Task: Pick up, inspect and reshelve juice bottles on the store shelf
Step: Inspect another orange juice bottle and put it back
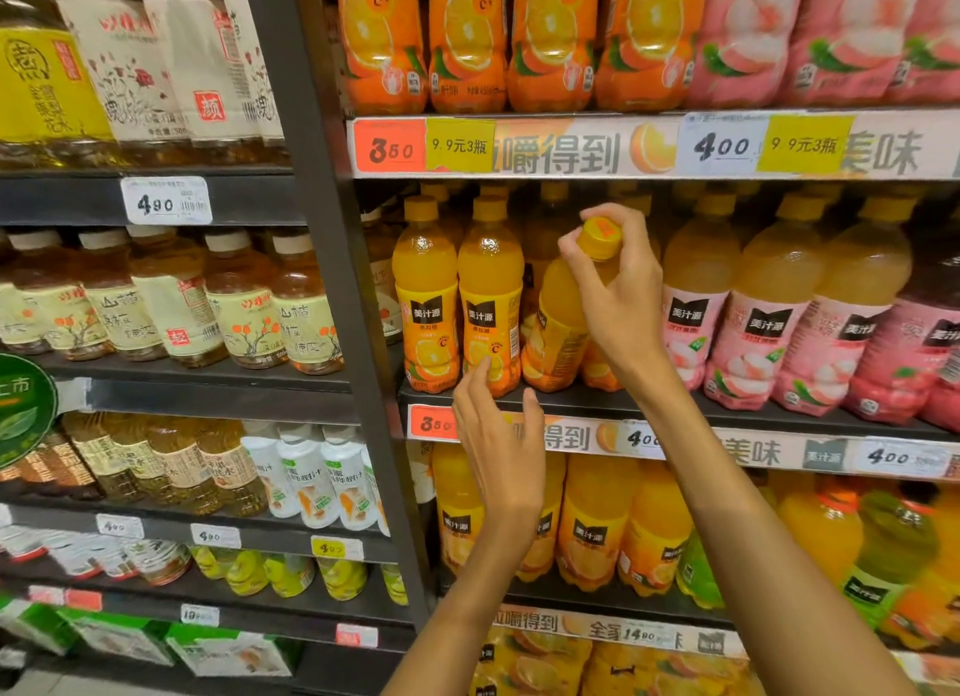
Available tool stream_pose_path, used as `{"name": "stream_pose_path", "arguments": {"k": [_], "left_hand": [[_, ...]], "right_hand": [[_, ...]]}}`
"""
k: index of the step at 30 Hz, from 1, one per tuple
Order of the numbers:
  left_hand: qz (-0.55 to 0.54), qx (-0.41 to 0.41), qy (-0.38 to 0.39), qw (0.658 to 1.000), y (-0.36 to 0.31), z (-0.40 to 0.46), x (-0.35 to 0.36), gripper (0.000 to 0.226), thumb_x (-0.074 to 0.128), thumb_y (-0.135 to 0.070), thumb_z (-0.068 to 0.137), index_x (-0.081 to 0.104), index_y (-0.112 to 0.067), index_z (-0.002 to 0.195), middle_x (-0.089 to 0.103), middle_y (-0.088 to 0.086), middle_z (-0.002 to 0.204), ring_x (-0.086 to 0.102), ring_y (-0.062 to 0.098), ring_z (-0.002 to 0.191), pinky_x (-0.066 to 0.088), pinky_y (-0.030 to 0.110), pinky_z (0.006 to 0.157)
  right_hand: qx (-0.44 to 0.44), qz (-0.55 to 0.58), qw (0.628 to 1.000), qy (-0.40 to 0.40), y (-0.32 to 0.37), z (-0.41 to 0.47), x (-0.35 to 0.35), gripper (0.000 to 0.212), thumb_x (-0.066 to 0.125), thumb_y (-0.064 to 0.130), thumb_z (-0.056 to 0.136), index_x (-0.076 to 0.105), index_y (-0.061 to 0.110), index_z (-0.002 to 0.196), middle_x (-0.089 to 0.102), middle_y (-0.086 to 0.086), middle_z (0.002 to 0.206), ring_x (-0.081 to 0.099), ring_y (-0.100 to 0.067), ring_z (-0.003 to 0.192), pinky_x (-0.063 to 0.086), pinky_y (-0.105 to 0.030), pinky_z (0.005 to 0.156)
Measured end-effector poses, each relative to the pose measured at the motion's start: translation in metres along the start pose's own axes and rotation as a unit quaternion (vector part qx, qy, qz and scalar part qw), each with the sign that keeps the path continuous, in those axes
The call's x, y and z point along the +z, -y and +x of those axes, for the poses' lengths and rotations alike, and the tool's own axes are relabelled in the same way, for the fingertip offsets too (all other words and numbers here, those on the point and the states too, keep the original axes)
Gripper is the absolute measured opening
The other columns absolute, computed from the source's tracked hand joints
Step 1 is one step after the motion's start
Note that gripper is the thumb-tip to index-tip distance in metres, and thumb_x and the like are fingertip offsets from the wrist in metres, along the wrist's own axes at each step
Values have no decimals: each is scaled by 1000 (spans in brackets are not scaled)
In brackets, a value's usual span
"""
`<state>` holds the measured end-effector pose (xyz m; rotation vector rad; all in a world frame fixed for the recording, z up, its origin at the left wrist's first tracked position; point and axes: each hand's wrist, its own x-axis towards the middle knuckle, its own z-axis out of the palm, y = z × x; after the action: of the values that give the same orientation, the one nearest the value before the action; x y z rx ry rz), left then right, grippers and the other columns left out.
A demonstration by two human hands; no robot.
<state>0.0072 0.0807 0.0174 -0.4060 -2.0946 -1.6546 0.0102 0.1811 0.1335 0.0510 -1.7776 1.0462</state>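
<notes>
The right hand (618, 290) grips the cap of one tilted orange juice bottle (558, 331) on the middle shelf (597, 401), right of two upright orange bottles (457, 300) (same label), while the left hand (501, 435), fingers apart, holds nothing nearby.

Orange juice bottle (558, 321), yellow cap, tilted left on middle shelf (727, 409), beside two upright orange bottles (457, 300)

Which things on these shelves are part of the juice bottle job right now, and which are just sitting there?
In the job:
- tilted orange juice bottle
- right hand gripping its neck
- left hand, open below
- middle shelf

Just there:
- pink peach drinks
- tea bottles
- price tags
</notes>
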Motion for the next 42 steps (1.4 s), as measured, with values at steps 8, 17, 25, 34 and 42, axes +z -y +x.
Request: {"name": "stream_pose_path", "arguments": {"k": [8, 17, 25, 34, 42], "left_hand": [[-242, -135, 198, 940, -7, 8, -29, 38, 33, -48, 92, 59, -27, 110, 66, -4, 110, 61, 16, 108, 48, 11, 82], [-407, -328, 440, 730, -23, -47, -56, 69, 50, -72, 77, 67, -17, 115, 70, 17, 99, 69, 26, 84, 56, 38, 75], [-395, -402, 400, 723, -25, -62, -65, 56, 55, -57, 77, 73, -9, 101, 70, 21, 85, 69, 27, 69, 56, 35, 60], [-420, -478, 426, 643, -27, -93, -52, 59, 51, -58, 81, 72, -7, 103, 68, 19, 88, 67, 29, 71, 55, 38, 65], [-267, -387, 417, 778, -41, -114, -25, 26, 40, -45, 92, 61, -31, 97, 75, -9, 80, 72, 9, 77, 58, 26, 71]], "right_hand": [[90, 226, 969, 36, 15, -9, -30, 13, 54, 12, 96, 57, 12, 108, 67, -2, 84, 67, -16, 77, 55, -33, 72], [269, 335, 896, 110, 8, -38, -33, 32, 54, 24, 92, 57, 12, 122, 73, -5, 99, 70, -19, 88, 57, -27, 67], [461, 410, 784, 69, -17, -90, -34, 53, 62, 37, 76, 54, 18, 125, 74, -11, 97, 71, -29, 86, 58, -41, 74], [490, 518, 701, -10, -33, -129, -65, 46, 61, 38, 78, 63, 14, 118, 73, -10, 94, 71, -24, 85, 58, -37, 72], [483, 407, 775, 0, -39, -131, -113, 36, 65, 33, 72, 67, 9, 99, 74, -8, 81, 72, -22, 72, 60, -35, 66]]}}
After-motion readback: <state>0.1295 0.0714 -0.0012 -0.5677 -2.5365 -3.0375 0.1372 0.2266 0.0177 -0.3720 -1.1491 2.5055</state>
